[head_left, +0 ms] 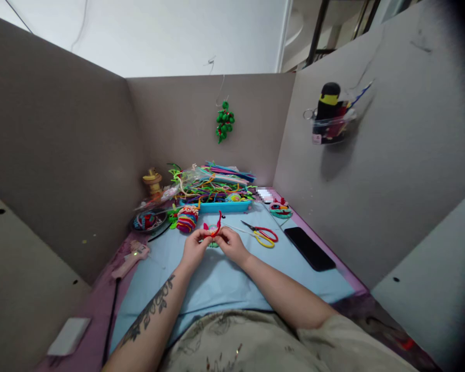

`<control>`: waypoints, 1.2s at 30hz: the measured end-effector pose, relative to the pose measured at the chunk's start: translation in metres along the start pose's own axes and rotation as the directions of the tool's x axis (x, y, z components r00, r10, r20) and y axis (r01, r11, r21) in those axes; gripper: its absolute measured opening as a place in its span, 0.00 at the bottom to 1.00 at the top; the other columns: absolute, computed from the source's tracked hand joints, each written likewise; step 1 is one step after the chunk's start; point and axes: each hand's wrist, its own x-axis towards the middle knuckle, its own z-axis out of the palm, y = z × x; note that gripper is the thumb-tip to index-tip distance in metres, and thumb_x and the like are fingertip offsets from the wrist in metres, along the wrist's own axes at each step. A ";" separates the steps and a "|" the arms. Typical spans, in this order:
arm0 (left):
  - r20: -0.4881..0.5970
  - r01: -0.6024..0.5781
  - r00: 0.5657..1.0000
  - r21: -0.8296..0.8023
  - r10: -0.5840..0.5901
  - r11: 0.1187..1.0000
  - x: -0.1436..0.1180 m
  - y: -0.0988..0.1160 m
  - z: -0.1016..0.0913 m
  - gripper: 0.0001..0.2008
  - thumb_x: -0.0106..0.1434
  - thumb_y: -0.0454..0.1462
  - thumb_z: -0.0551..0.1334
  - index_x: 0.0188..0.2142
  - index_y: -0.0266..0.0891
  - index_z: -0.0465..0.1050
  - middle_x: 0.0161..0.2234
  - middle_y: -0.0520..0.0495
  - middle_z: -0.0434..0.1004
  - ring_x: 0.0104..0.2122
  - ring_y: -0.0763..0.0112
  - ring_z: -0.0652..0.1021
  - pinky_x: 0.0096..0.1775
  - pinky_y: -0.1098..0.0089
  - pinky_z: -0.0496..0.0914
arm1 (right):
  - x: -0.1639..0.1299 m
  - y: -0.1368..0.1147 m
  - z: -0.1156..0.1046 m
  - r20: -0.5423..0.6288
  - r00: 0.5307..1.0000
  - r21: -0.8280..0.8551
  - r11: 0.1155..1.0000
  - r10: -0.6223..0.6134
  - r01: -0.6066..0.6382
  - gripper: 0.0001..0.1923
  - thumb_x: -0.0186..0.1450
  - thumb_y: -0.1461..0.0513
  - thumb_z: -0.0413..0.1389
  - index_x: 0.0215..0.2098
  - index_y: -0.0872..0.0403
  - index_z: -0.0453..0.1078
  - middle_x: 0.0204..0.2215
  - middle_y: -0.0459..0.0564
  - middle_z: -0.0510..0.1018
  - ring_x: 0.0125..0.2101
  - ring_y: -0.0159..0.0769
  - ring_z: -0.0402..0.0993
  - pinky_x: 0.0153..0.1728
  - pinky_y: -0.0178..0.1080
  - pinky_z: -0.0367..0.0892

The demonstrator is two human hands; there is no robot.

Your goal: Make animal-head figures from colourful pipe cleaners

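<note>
In the head view, my left hand point(195, 247) and my right hand point(233, 246) meet over the blue cloth point(213, 289), fingertips pinched together. Between them is a bent red pipe cleaner point(219, 222), one end sticking up. Small mint-green and pink fuzzy parts show around the fingertips; whether they join the red piece I cannot tell. To the right of my right hand lie scissors point(270, 236) with one red and one yellow handle loop, blades pointing to the upper left. A striped multicoloured fuzzy bundle point(187, 219) sits beyond my left hand.
A blue tray point(225, 207) heaped with colourful pipe cleaners stands at the back. A dark bowl point(163, 224) and a pink glue gun point(134, 260) are on the left, a black phone point(310, 249) on the right. Grey panels enclose the table; a clear holder point(333, 129) hangs on the right one.
</note>
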 end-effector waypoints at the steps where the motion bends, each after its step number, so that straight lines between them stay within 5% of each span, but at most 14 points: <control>1: 0.008 -0.009 1.000 0.013 0.009 1.000 0.000 -0.001 0.000 0.08 0.49 0.38 0.63 0.29 0.35 0.72 0.27 0.49 0.75 0.28 0.71 0.74 0.31 0.71 0.68 | 0.000 0.000 0.000 -0.002 1.000 0.008 1.000 0.019 -0.019 0.06 0.60 0.61 0.51 0.30 0.55 0.68 0.26 0.47 0.69 0.27 0.31 0.64 0.29 0.34 0.60; 10: 0.061 -0.152 0.988 0.263 0.141 0.953 -0.004 0.004 0.001 0.10 0.50 0.38 0.64 0.34 0.37 0.75 0.31 0.46 0.76 0.30 0.70 0.74 0.27 0.74 0.65 | 0.004 0.004 0.000 -0.026 0.965 0.338 0.911 0.261 -0.237 0.09 0.57 0.58 0.54 0.23 0.54 0.61 0.21 0.42 0.65 0.23 0.29 0.62 0.26 0.32 0.59; 16: 0.116 -0.207 0.977 0.317 0.179 0.926 -0.002 0.000 -0.001 0.09 0.54 0.40 0.61 0.33 0.39 0.76 0.33 0.45 0.77 0.33 0.68 0.73 0.29 0.74 0.64 | 0.007 0.012 -0.001 0.003 0.955 0.387 0.880 0.295 -0.273 0.13 0.56 0.55 0.55 0.22 0.55 0.61 0.19 0.41 0.64 0.23 0.28 0.60 0.26 0.32 0.58; 20: 0.137 -0.042 0.990 0.196 0.015 0.980 0.000 0.000 0.000 0.12 0.54 0.44 0.60 0.25 0.36 0.73 0.24 0.48 0.74 0.25 0.72 0.71 0.25 0.75 0.60 | 0.008 0.012 -0.003 0.000 0.950 0.410 0.866 0.312 -0.285 0.14 0.61 0.53 0.48 0.25 0.54 0.61 0.18 0.41 0.62 0.20 0.27 0.57 0.23 0.32 0.56; 26: 0.167 0.271 0.952 -0.070 -0.256 0.960 0.001 0.004 0.001 0.18 0.52 0.50 0.60 0.22 0.35 0.67 0.17 0.54 0.64 0.16 0.81 0.60 0.18 0.77 0.51 | 0.008 0.009 -0.007 -0.278 0.949 0.183 0.978 0.149 -0.100 0.10 0.56 0.57 0.55 0.27 0.53 0.60 0.25 0.43 0.62 0.25 0.29 0.59 0.28 0.33 0.59; 31: 0.104 0.340 0.940 -0.180 -0.326 0.923 0.004 0.000 0.000 0.19 0.49 0.50 0.62 0.22 0.35 0.66 0.17 0.54 0.61 0.17 0.81 0.59 0.17 0.78 0.50 | -0.001 0.002 -0.012 -0.196 0.979 0.103 0.994 0.061 -0.042 0.15 0.61 0.52 0.50 0.23 0.54 0.63 0.22 0.46 0.66 0.25 0.32 0.64 0.29 0.35 0.62; 33: 0.108 0.347 0.937 -0.184 -0.332 0.919 0.004 0.000 0.000 0.19 0.49 0.50 0.63 0.22 0.35 0.66 0.17 0.54 0.61 0.17 0.81 0.59 0.17 0.78 0.49 | -0.003 -0.002 -0.013 -0.115 0.993 0.153 0.988 0.012 0.006 0.20 0.62 0.48 0.46 0.33 0.55 0.68 0.33 0.53 0.73 0.33 0.37 0.69 0.34 0.38 0.65; 36: 0.117 0.354 0.934 -0.192 -0.336 0.915 0.003 0.002 0.000 0.19 0.49 0.50 0.63 0.23 0.35 0.66 0.17 0.55 0.61 0.17 0.81 0.58 0.18 0.78 0.49 | -0.002 -0.007 -0.011 -0.066 0.996 0.133 0.989 -0.058 0.066 0.26 0.61 0.47 0.46 0.52 0.53 0.62 0.53 0.57 0.64 0.49 0.43 0.64 0.45 0.42 0.63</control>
